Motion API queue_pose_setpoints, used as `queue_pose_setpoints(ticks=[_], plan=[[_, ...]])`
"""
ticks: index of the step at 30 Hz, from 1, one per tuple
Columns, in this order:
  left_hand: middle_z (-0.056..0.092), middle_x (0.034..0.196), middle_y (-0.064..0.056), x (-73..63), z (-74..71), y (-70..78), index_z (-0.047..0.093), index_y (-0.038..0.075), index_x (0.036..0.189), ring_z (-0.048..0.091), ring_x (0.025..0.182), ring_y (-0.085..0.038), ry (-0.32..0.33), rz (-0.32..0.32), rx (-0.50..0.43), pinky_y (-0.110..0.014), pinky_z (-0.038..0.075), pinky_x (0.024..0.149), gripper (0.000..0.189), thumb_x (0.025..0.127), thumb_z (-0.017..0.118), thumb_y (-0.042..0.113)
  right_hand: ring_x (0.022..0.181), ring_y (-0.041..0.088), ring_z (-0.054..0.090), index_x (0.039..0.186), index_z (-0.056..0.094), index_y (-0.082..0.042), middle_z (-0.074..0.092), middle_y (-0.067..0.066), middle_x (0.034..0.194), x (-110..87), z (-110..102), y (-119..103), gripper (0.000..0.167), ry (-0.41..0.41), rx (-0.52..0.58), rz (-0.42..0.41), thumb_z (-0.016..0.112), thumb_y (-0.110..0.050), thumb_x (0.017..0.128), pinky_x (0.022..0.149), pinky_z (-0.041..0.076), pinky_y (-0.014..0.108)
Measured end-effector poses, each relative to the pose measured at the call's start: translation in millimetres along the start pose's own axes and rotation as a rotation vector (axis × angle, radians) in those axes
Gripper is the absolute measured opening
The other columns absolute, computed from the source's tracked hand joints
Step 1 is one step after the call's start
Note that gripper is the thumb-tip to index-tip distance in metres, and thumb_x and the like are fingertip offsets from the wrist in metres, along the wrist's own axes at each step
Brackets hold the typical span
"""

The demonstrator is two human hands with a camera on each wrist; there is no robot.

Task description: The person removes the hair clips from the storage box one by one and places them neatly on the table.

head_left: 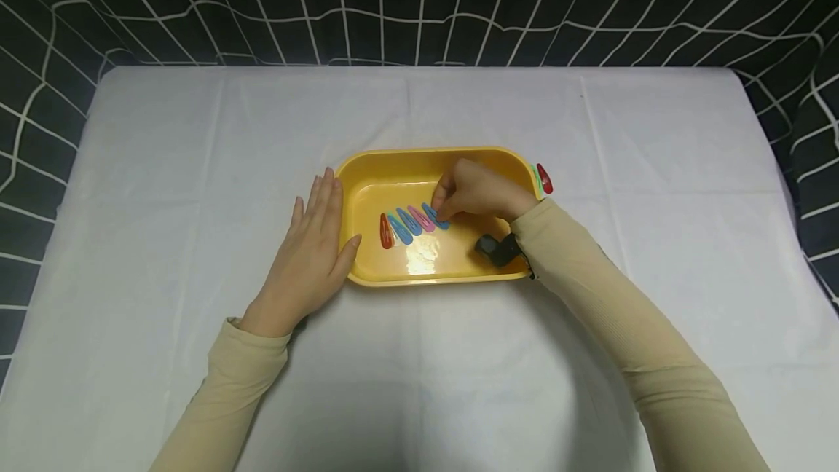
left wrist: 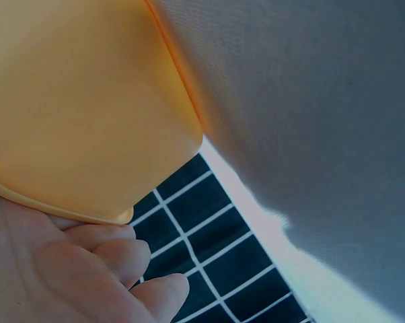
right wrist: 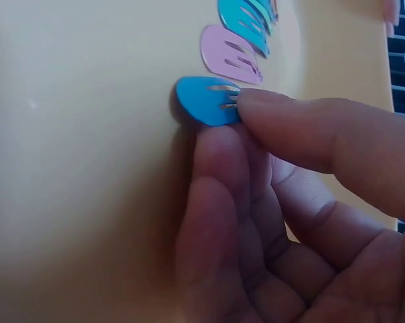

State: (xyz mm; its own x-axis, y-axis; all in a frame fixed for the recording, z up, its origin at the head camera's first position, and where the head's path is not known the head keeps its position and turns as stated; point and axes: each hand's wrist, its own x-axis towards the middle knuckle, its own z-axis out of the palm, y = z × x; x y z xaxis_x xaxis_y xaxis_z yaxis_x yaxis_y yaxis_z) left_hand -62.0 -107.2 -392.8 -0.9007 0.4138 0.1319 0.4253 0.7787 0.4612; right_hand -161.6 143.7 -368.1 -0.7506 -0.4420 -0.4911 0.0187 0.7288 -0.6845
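Right hand (head_left: 481, 189) is held knuckles-up over the tray, wrist bent in from the near right, fingertips pointed down and left. A blue clip (right wrist: 202, 101) is pinched at its slotted end between thumb and fingertips; grip closed to about clip thickness, broad end left sticking out. Clip is held low inside the yellow tray (head_left: 426, 282), right-hand end of a slanted row. Left of the grip, in order: one pink clip (head_left: 420, 218), two blue clips (head_left: 405, 226), one red clip (head_left: 386, 231). Count in the row: three blue incl. the pinched one, one pink, one red; a pale green sliver (right wrist: 268, 20) is also seen between red and blue, can't tell if a full clip. Right of the grip, just outside the tray's end: one red piece (head_left: 545, 178) and one green piece (head_left: 537, 179), partly hidden by the rim. Near-right of the grip, a black wrist camera (head_left: 498, 249) is hung under the cuff. Well left of the grip, left hand (head_left: 309, 250) is laid against the tray's left end, fingers straight, thumb spread over the rim; nothing pinched. White cloth (head_left: 459, 363) is spread under it all, dark grid fabric (head_left: 406, 20) beyond.
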Motion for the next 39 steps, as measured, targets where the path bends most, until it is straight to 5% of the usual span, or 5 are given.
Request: queue_pose_setpoints(ticks=[39], plan=[[0.003,0.156,-0.021,0.7,1.3,-1.6,0.012,-0.011,0.146,0.006,0.143,-0.033,0.011,0.004,-0.004,-0.054,0.008,0.112,0.069,0.097,0.045,0.024,0.065,0.022,0.059,0.084,0.067,0.005,0.066,0.006,0.068,-18.0,-13.7,-8.6,0.009,0.010,0.251,-0.078,0.068,0.000,0.076,0.066,0.052,0.030]])
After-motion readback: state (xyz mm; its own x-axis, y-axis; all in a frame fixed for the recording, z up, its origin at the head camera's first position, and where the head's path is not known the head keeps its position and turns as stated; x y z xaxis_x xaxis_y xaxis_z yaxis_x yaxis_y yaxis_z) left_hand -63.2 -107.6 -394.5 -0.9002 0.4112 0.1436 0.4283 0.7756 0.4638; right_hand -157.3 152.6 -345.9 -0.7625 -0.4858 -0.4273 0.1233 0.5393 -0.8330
